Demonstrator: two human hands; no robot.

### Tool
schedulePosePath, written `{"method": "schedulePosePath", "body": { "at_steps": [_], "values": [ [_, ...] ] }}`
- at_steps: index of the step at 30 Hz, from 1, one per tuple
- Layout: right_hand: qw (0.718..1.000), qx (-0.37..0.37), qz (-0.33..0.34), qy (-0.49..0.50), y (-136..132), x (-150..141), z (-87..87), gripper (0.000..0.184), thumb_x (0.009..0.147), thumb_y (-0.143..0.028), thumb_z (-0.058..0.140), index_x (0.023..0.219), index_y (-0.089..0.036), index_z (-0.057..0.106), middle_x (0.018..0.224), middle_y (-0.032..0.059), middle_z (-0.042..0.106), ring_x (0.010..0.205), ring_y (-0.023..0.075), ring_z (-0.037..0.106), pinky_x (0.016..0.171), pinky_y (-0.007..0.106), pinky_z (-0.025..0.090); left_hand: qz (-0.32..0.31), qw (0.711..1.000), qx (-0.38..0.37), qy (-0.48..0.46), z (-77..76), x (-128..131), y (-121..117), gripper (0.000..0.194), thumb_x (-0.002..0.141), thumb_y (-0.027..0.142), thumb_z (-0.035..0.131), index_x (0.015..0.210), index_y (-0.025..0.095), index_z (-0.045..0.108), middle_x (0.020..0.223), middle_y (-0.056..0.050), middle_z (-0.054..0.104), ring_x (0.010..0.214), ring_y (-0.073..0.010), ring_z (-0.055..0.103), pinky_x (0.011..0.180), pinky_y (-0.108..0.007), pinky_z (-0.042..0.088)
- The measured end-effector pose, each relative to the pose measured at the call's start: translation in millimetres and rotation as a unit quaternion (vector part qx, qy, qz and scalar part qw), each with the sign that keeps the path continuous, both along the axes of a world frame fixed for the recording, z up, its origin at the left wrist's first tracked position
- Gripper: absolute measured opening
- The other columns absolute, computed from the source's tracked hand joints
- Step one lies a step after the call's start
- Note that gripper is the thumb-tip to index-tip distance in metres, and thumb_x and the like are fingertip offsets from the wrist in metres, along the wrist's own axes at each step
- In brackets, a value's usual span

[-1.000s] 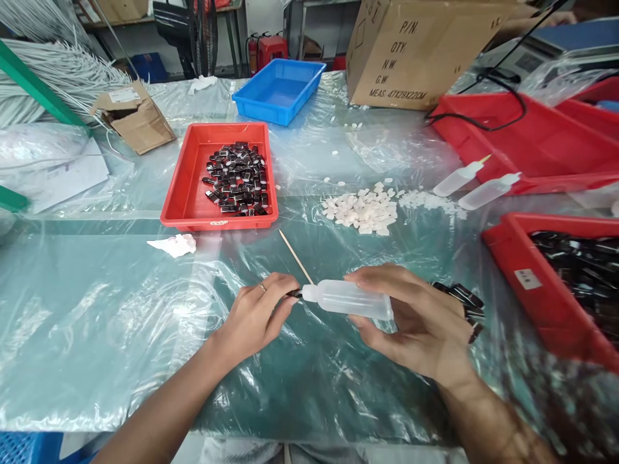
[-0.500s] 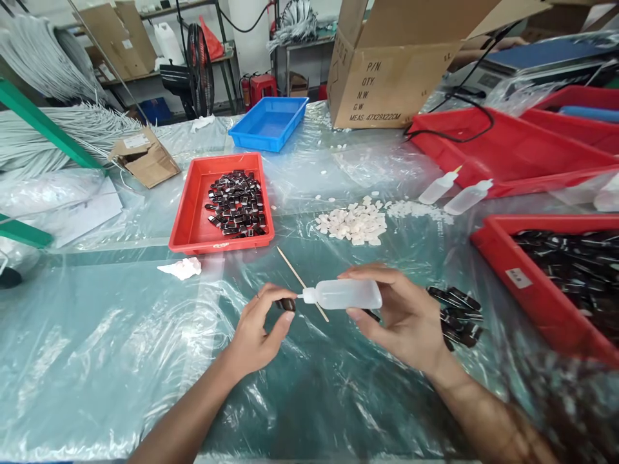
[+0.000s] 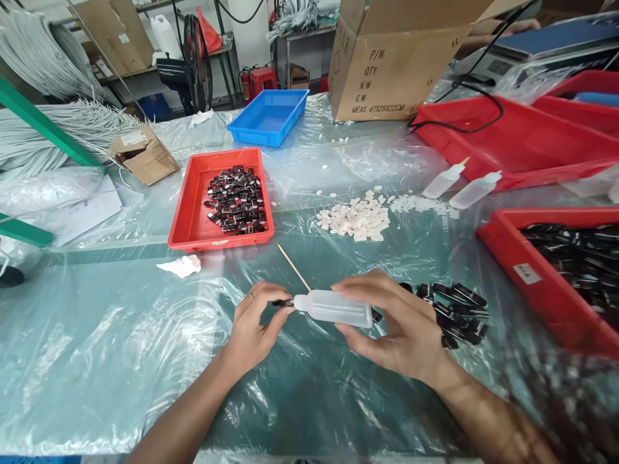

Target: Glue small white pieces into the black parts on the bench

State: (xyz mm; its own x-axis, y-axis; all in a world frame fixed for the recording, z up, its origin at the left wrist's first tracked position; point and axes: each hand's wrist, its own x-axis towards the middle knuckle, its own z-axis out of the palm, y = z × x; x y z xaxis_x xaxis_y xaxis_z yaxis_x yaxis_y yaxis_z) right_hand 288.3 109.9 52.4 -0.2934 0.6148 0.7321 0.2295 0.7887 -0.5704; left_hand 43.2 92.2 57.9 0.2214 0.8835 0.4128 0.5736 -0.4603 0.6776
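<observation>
My right hand (image 3: pixel 401 325) grips a translucent squeeze bottle (image 3: pixel 336 309) held sideways, its nozzle pointing left. My left hand (image 3: pixel 254 322) pinches a small black part (image 3: pixel 283 302) right at the nozzle tip. A thin wooden stick (image 3: pixel 293 258) lies on the plastic sheet just behind the hands. A loose pile of black parts (image 3: pixel 452 309) lies to the right of my right hand. A heap of small white pieces (image 3: pixel 355 218) sits further back at the centre.
A red tray (image 3: pixel 193 212) holding black parts stands at back left, a blue tray (image 3: pixel 268 116) behind it. Another red tray (image 3: pixel 532 274) of black parts is at right. Two squeeze bottles (image 3: pixel 459 183), a cardboard box (image 3: pixel 391 58) and a crumpled tissue (image 3: pixel 182 265) lie around.
The bottle's nozzle and the black part have come together; half a second ago a small gap showed between them. Both hands stay in nearly the same place.
</observation>
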Motion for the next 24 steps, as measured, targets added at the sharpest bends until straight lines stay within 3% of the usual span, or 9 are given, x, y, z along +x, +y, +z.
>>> {"method": "schedulePosePath", "body": {
  "at_steps": [4, 7, 11, 18, 24],
  "values": [
    [0.993, 0.105, -0.018, -0.046, -0.3, -0.5, 5.8, 0.081, 0.086, -0.013, 0.081, 0.161, -0.032, 0.062, 0.104, 0.0104, 0.086, 0.081, 0.0331, 0.083, 0.052, 0.046, 0.067, 0.002, 0.997, 0.032, 0.066, -2.3, -2.0, 0.1, 0.008, 0.099, 0.035, 0.046, 0.106, 0.031, 0.048, 0.088, -0.003, 0.068, 0.087, -0.0189, 0.07, 0.071, -0.041, 0.062],
    [0.991, 0.115, -0.013, -0.065, 0.7, 0.9, 8.7, 0.081, 0.085, -0.01, 0.081, 0.162, -0.027, 0.061, 0.102, 0.0124, 0.086, 0.079, 0.0313, 0.083, 0.052, 0.044, 0.066, -0.005, 0.996, 0.039, 0.075, -1.6, -2.5, -0.3, 0.007, 0.099, 0.033, 0.046, 0.106, 0.031, 0.048, 0.089, -0.003, 0.069, 0.086, -0.019, 0.071, 0.072, -0.041, 0.062],
    [0.994, 0.093, -0.002, -0.05, 2.6, 3.9, 8.7, 0.075, 0.085, -0.013, 0.083, 0.157, -0.024, 0.066, 0.1, 0.0137, 0.084, 0.072, 0.0301, 0.079, 0.052, 0.045, 0.063, -0.015, 0.998, 0.042, 0.053, 2.4, -1.0, -1.3, 0.009, 0.097, 0.027, 0.052, 0.105, 0.031, 0.051, 0.091, -0.001, 0.07, 0.086, -0.0173, 0.071, 0.075, -0.04, 0.062],
    [0.999, 0.012, 0.028, -0.011, 4.2, 6.6, 2.5, 0.061, 0.082, -0.011, 0.084, 0.14, -0.028, 0.073, 0.105, 0.0114, 0.083, 0.083, 0.0307, 0.08, 0.063, 0.047, 0.063, -0.026, 0.998, 0.048, 0.018, 3.7, 1.2, -2.8, 0.019, 0.095, 0.018, 0.055, 0.106, 0.033, 0.053, 0.094, -0.001, 0.069, 0.088, -0.0173, 0.069, 0.076, -0.04, 0.062],
    [0.996, -0.064, 0.061, 0.029, 1.3, 2.9, -0.3, 0.054, 0.082, -0.009, 0.082, 0.132, -0.027, 0.075, 0.104, 0.0075, 0.083, 0.084, 0.0271, 0.078, 0.069, 0.045, 0.063, -0.018, 0.999, 0.036, 0.013, 4.1, 0.6, -2.8, 0.016, 0.094, 0.016, 0.054, 0.101, 0.031, 0.054, 0.094, -0.001, 0.069, 0.089, -0.0172, 0.068, 0.077, -0.038, 0.061]
  ]
}}
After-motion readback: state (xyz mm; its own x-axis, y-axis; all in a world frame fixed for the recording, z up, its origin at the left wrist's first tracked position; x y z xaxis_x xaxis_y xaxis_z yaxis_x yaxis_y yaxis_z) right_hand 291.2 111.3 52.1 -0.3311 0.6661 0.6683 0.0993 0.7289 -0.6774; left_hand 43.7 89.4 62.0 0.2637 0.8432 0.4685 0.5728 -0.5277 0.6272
